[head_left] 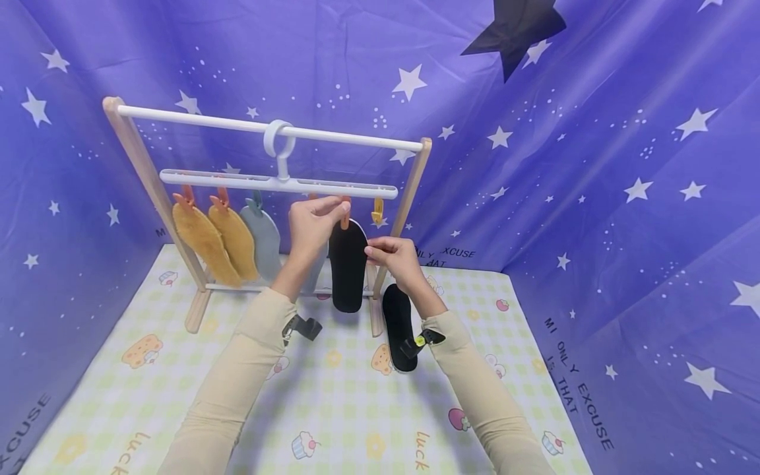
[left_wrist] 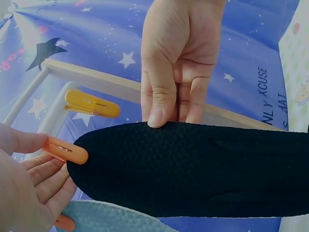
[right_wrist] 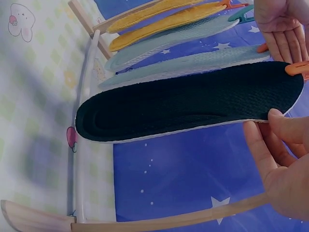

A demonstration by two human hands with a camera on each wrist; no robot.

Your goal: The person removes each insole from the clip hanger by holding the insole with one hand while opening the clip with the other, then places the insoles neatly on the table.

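Observation:
A black shoe insole [head_left: 348, 270] hangs below the white hanger [head_left: 237, 180], its top end in an orange clothespin [left_wrist: 69, 151]. My left hand [head_left: 315, 224] pinches that clothespin between thumb and fingers. With thumb and fingertips my right hand [head_left: 396, 259] pinches the insole's edge near its upper end, as the right wrist view shows. To the right on the same hanger dangles a yellow clothespin [head_left: 377, 210] with nothing in it. Another black insole [head_left: 400, 326] lies on the tablecloth, partly under the right wrist's strap.
Two yellow insoles [head_left: 233, 244] and two light blue insoles [right_wrist: 178, 67] hang from clothespins farther left. The hanger hooks over the top bar of a wooden rack [head_left: 410, 188]. A checked tablecloth [head_left: 350, 422] covers the table; purple starry curtains [head_left: 594, 218] surround it.

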